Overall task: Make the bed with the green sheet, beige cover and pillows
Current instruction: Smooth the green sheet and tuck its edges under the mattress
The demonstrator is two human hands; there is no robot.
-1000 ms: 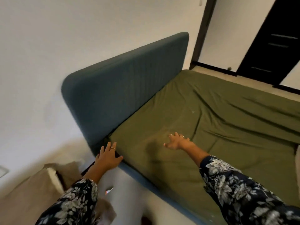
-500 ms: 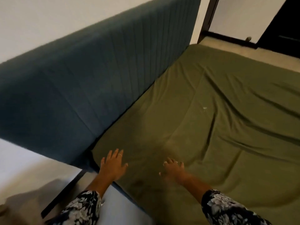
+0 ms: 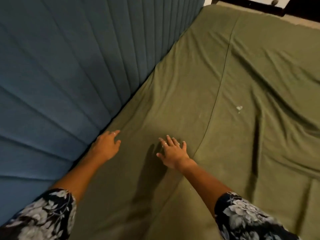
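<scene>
Slid forward along the headboard (image 3: 72, 70), left hand (image 3: 105, 148) and right hand (image 3: 173, 153), fingers spread flat on soft green sheet (image 3: 225, 84); best pinched at creases beyond fingertips.

Blue channelled headboard (image 3: 72, 70); floral sleeves (image 3: 242, 215).

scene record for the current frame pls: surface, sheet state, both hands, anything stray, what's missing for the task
surface: bed, green sheet spread over it
sheet state: creased, long folds at right
headboard: blue padded headboard along the left
left hand: open, fingers at the sheet edge beside the headboard
right hand: open, fingers spread, low over the sheet
stray: small white speck on the sheet
missing: no beige cover or pillows in view
</scene>
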